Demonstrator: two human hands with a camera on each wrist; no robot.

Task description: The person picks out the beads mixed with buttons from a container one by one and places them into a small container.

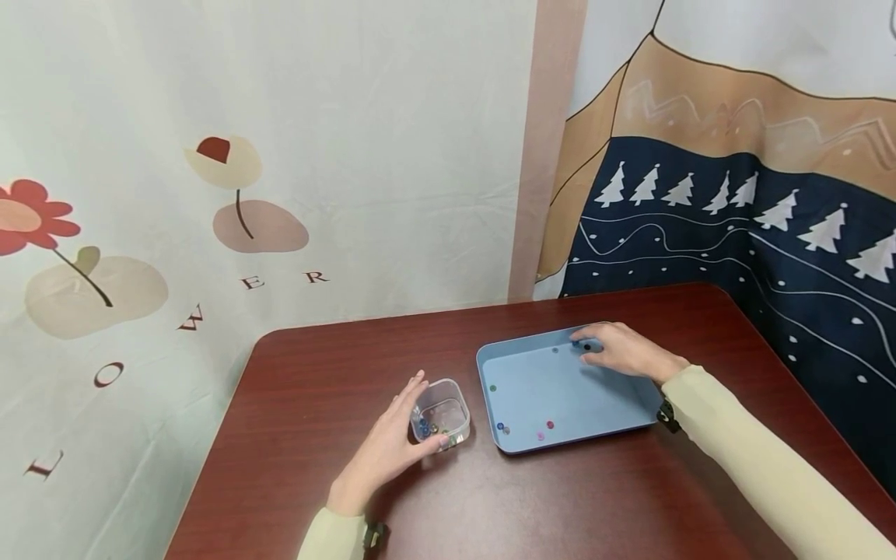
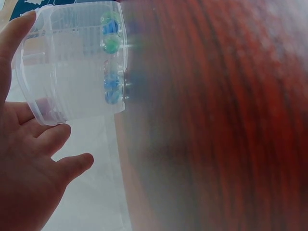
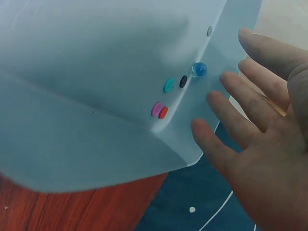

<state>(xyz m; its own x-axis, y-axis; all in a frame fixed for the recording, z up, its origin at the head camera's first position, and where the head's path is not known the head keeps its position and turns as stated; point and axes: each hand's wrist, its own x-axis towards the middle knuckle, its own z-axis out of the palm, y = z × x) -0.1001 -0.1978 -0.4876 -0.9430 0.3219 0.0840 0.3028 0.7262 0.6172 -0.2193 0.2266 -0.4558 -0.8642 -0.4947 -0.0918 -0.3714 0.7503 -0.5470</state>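
In the head view, my left hand holds a small clear plastic container on the table, thumb on its near side and fingers along its far-left side. Blue and green glass marbles lie at its bottom in the left wrist view. My right hand reaches over the back right of a light blue tray. Its fingers are loosely spread, with nothing between them in the right wrist view. Just off the fingertips lies a blue marble, beside a black button and a teal button.
A pink button and a red button lie near the tray's corner. Toward the front of the tray are another red piece and a blue piece. The dark red wooden table meets a printed curtain behind.
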